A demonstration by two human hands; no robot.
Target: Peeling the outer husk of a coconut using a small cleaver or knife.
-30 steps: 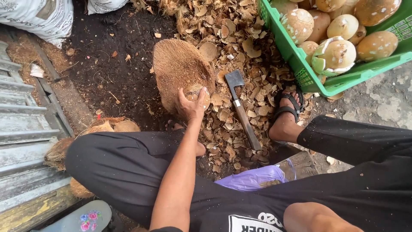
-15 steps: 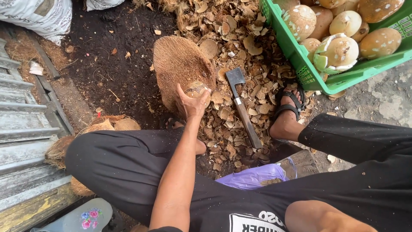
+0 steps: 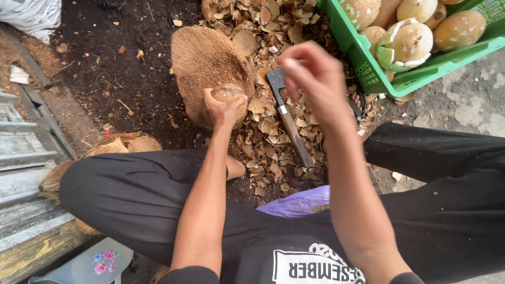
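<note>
My left hand [image 3: 223, 108] grips a small brown coconut [image 3: 230, 94] resting on the near edge of a fibrous brown chopping block [image 3: 202, 60]. My right hand [image 3: 313, 79] is raised and blurred above the ground, fingers loosely curled and holding nothing, just above a cleaver [image 3: 286, 115] with a dark blade and a wooden handle. The cleaver lies on a heap of coconut shell chips [image 3: 268, 142] between my legs.
A green plastic crate [image 3: 379, 63] with several peeled coconuts stands at the upper right. Dark soil [image 3: 121, 68] lies to the left, with husks [image 3: 123, 144] near my knee and grey wooden planks [image 3: 26, 179] at the left edge. A purple bag [image 3: 300, 202] lies by my lap.
My right hand has come into view and risen over the cleaver. My left hand has closed around the small coconut on the block. The view has shifted slightly.
</note>
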